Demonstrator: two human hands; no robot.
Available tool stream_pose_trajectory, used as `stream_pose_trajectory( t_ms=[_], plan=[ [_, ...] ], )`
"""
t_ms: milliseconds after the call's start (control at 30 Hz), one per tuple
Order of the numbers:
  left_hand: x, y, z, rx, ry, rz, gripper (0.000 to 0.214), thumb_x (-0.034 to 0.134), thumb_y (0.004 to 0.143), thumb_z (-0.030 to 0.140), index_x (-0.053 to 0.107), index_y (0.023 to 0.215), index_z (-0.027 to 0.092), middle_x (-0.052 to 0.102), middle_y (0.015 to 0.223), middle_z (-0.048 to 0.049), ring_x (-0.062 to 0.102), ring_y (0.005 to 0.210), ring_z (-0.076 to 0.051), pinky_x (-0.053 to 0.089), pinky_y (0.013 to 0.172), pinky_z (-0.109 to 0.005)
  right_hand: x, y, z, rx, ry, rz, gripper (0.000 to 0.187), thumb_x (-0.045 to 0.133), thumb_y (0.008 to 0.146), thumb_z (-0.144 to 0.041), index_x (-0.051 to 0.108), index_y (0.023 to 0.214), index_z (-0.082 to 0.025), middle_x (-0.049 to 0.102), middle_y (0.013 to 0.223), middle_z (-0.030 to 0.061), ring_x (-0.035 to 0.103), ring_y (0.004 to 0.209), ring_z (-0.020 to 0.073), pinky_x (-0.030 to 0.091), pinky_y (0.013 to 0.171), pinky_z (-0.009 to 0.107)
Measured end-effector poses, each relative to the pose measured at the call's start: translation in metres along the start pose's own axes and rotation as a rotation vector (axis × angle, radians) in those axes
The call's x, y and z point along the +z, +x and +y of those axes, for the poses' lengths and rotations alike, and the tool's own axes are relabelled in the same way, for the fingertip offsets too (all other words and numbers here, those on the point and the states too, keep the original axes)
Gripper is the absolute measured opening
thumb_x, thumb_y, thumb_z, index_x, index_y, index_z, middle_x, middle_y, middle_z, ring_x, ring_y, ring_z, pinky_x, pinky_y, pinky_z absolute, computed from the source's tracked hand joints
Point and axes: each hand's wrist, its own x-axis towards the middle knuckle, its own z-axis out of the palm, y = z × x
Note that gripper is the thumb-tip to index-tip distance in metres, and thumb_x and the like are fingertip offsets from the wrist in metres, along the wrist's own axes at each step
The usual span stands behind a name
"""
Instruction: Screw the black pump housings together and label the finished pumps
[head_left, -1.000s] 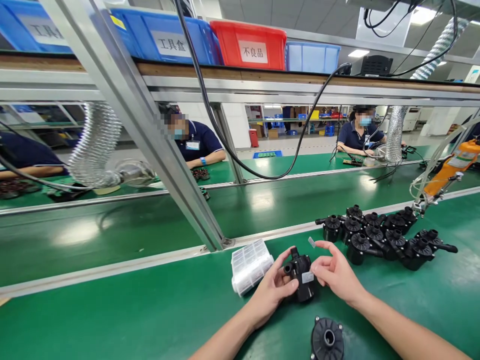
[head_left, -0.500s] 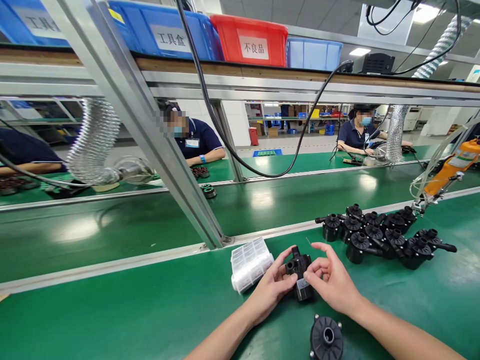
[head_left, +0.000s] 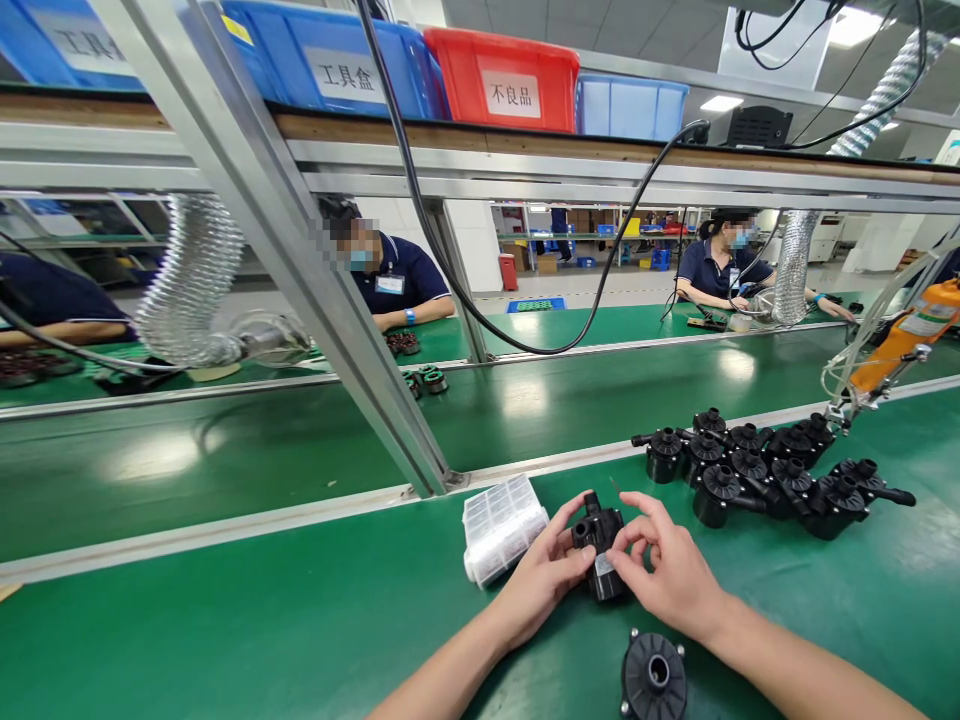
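My left hand (head_left: 544,575) is wrapped round a small black pump (head_left: 606,530), its thumb on the front and its fingers behind. The pump is tilted, with one port pointing up and another facing me. A small pale label (head_left: 603,564) shows on its body. At the label's right edge, my right hand (head_left: 664,565) has its thumb and curled fingers closed, and its index finger is raised. By that fingertip is a thin sliver, too small to name. Touching or close behind my left hand lies a white label roll or bundle (head_left: 504,530). Nearer me stands another black pump (head_left: 654,678).
Several black pumps (head_left: 750,465) stand grouped at the right, below an orange hanging tool (head_left: 904,335). A slanted metal post (head_left: 360,380) meets the bench left of centre. Beyond the rail runs a green belt (head_left: 225,450), with co-workers behind it.
My right fingers have shifted slightly over the label, covering more of it, and the index finger has bent lower. Across the belt, one co-worker has stretched an arm to the right.
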Motion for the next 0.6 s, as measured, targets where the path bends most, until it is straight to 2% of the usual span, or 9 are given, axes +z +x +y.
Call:
stream_pose_trajectory(
  t_ms=[100,200,300,467,533,600],
  plan=[
    [-0.001,0.000,-0.001,0.011,0.003,-0.013,0.090,0.094,0.080,0.029,0.046,0.156,0.030,0.073,0.123,-0.0099,0.069,0.105,-0.024,0.049,0.095,-0.034,-0.009,0.002,0.002,-0.121,-0.172,0.012,0.056,0.068,0.095,-0.032,0.048,0.147,-0.027,0.076,0.098,0.0032,0.065,0.070,0.0174,0.047,0.070,0.032],
    [-0.002,-0.001,-0.002,0.023,0.023,-0.012,0.091,0.094,0.080,0.030,0.045,0.156,0.031,0.072,0.123,-0.0091,0.068,0.100,-0.022,0.049,0.092,-0.033,-0.021,0.007,0.000,0.048,-0.188,-0.007,0.076,0.074,0.090,-0.038,0.038,0.156,-0.027,0.075,0.097,0.0023,0.065,0.067,0.0178,0.048,0.071,0.033],
    [0.001,-0.003,-0.004,0.037,0.046,0.002,0.088,0.091,0.081,0.031,0.044,0.155,0.034,0.070,0.128,-0.0088,0.067,0.109,-0.027,0.049,0.095,-0.036,-0.022,0.010,-0.004,0.200,-0.123,-0.111,0.092,0.079,0.084,-0.042,0.030,0.159,-0.025,0.074,0.093,0.0003,0.066,0.067,0.0183,0.048,0.069,0.032],
    [0.004,-0.006,-0.004,0.188,0.189,-0.040,0.076,0.090,0.082,0.030,0.052,0.148,0.034,0.064,0.135,-0.0076,0.058,0.129,-0.031,0.039,0.114,-0.042,-0.001,0.005,-0.012,0.186,-0.107,-0.157,0.098,0.075,0.079,-0.028,0.025,0.162,-0.021,0.076,0.087,0.0003,0.067,0.063,0.0206,0.041,0.059,0.030],
    [0.004,-0.007,-0.003,0.237,0.276,-0.062,0.073,0.090,0.083,0.034,0.053,0.147,0.034,0.060,0.139,-0.0088,0.054,0.133,-0.033,0.041,0.113,-0.042,0.000,0.003,-0.013,0.182,-0.064,-0.170,0.099,0.072,0.080,-0.024,0.022,0.165,-0.022,0.077,0.089,0.0006,0.067,0.064,0.0208,0.043,0.060,0.030],
    [0.002,-0.007,-0.002,0.257,0.326,-0.097,0.071,0.089,0.084,0.040,0.054,0.146,0.033,0.056,0.143,-0.0108,0.050,0.137,-0.035,0.044,0.109,-0.042,-0.008,0.003,-0.013,0.167,0.014,-0.248,0.103,0.072,0.083,-0.024,0.015,0.169,-0.026,0.078,0.092,0.0007,0.069,0.068,0.0209,0.047,0.063,0.029]
  ],
)
